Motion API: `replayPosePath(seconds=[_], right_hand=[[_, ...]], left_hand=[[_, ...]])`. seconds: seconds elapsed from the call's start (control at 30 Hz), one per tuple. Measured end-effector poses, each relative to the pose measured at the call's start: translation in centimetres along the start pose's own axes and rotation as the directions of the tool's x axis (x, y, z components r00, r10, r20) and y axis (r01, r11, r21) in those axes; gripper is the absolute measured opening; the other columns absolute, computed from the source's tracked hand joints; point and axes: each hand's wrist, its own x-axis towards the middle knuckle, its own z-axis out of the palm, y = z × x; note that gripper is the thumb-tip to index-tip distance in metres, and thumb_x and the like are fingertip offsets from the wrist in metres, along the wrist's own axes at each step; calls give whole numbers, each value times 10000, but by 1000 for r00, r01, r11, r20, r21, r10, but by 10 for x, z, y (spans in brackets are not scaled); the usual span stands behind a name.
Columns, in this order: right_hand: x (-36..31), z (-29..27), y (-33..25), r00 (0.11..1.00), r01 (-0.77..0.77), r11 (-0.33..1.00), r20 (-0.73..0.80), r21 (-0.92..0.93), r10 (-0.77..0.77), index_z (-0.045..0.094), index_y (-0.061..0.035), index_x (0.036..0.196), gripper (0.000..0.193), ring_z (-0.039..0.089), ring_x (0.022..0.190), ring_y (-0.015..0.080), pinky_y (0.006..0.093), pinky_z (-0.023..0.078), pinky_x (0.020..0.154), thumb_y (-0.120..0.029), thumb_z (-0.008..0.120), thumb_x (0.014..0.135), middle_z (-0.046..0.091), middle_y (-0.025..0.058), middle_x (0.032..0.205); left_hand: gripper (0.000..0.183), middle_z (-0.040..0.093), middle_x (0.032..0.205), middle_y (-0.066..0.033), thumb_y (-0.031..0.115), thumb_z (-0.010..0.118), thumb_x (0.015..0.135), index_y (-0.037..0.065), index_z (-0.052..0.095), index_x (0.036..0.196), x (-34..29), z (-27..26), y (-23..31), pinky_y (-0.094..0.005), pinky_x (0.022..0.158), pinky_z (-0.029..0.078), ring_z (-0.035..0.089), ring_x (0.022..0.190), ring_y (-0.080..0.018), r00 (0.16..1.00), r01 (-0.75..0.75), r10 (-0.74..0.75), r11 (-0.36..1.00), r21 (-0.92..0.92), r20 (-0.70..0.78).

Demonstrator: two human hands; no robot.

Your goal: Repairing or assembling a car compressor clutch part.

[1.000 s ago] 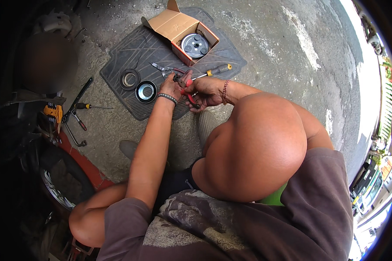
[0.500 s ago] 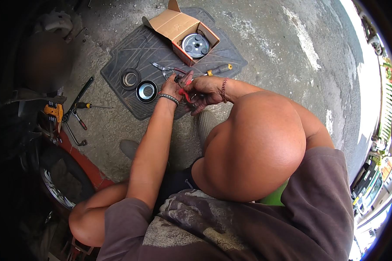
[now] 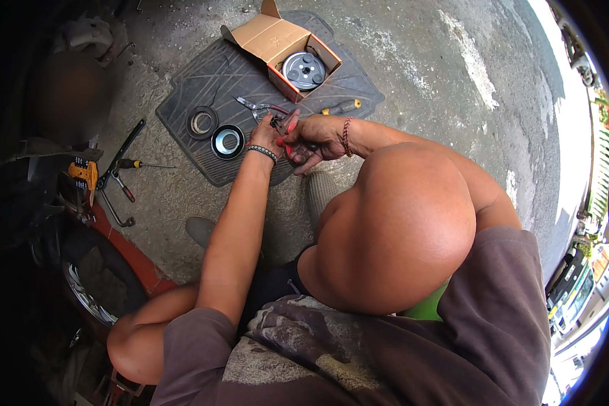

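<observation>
My right hand is closed around red-handled pliers, held over the near edge of a dark rubber mat. Its lower fingers curl loosely under the handles. Against the plier jaws, the fingers of my left hand pinch a small dark part whose kind I cannot make out. Left of my hands lie a black ring with a silvery inside and a flat dark ring. Just beyond my fingers rests a second pair of pliers with dark red handles.
An open cardboard box on the mat holds a round metal pulley. A yellow-handled screwdriver lies to the right. On the concrete at left are another screwdriver, a long black tool and a wheel.
My right hand has shifted slightly up, and its lower fingers have drawn in toward the plier handles. My left hand has stayed in nearly the same place.
</observation>
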Motion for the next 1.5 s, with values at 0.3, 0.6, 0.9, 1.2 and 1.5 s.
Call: replayPosePath(seconds=[0.3,0.6,0.9,1.2,1.5], right_hand=[[0,5,-14,1000,19,1000,19,-20,-19,561,-36,978,82,591,528,131,498,609,830,-93,503,963,556,5,670],[19,-12,-11,994,-105,994,43,-15,105,555,-98,751,215,484,471,108,259,461,506,-191,580,943,501,-14,611],[4,4,-2,999,-11,1000,-50,6,11,584,-73,977,258,646,673,206,362,545,598,-293,465,1040,629,66,731],[21,-12,3,998,8,999,65,45,-11,574,-66,1010,292,695,743,231,384,579,634,-295,401,1065,657,97,783],[0,5,-5,1000,2,999,-22,52,-1,560,-55,1066,262,726,854,343,546,598,817,-265,403,1058,692,166,885]], left_hand=[[614,590,1318,-231,388,220,1058,-108,445,1341,-20,15,0,-414,1094,411,599,1187,-333,999,-30,24,985,171,34],[575,603,1291,-235,374,244,1060,-86,433,1346,-15,21,-6,-463,1057,435,607,1160,-352,987,-110,131,971,211,-90],[606,618,1273,-222,412,245,1060,-83,444,1347,1,4,-1,-456,1048,444,619,1137,-338,1000,-30,30,998,55,0],[611,652,1226,-194,429,255,1052,-60,509,1316,4,0,-2,-456,992,480,634,1089,-325,1000,16,-15,970,242,-8],[539,678,1134,-181,427,340,1042,-9,601,1222,-11,19,-6,-455,914,535,668,1007,-301,985,-64,98,972,228,-139]])
